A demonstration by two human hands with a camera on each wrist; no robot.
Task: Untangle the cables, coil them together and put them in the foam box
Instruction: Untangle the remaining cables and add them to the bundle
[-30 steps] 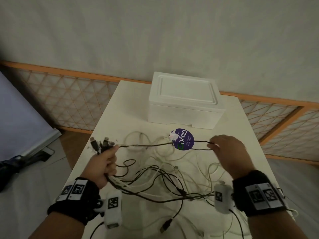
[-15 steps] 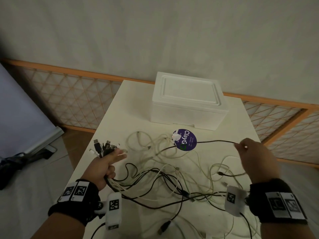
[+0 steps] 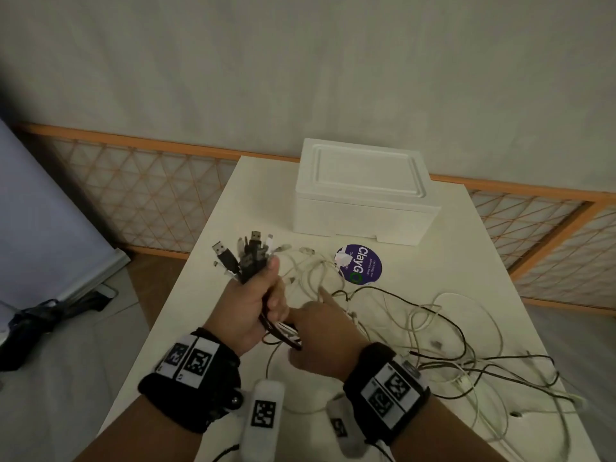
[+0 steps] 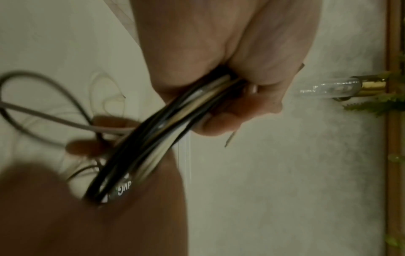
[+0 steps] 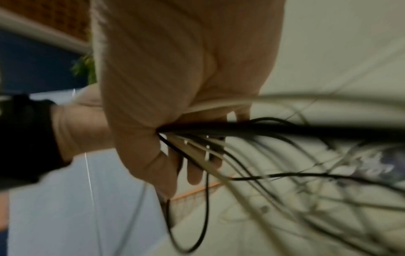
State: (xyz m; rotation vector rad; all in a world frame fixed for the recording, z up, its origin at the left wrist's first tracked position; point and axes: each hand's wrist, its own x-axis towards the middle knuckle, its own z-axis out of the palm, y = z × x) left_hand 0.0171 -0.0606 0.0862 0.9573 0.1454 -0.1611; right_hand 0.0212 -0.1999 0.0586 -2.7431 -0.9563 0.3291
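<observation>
My left hand (image 3: 258, 300) grips a bundle of black and white cables (image 3: 248, 261) near their ends, with the USB plugs sticking up above the fist. In the left wrist view the bundle (image 4: 171, 124) runs out of the left hand (image 4: 245, 83). My right hand (image 3: 315, 335) sits right beside it and curls round the same cables (image 3: 283, 330) just below, index finger stretched forward. The right wrist view shows strands (image 5: 230, 136) fanning out of the right hand (image 5: 175, 107). The white foam box (image 3: 363, 198) stands at the back of the table with its lid on.
Loose tangled cables (image 3: 450, 341) trail over the right half of the white table (image 3: 253, 201). A round purple sticker (image 3: 361, 266) lies in front of the box. An orange lattice fence (image 3: 140, 191) runs behind the table. Dark items lie on the floor at left (image 3: 40, 315).
My right hand let go of the black cable it had stretched to the right and came back left to the bundle. My left hand rose and turned the plugs upward.
</observation>
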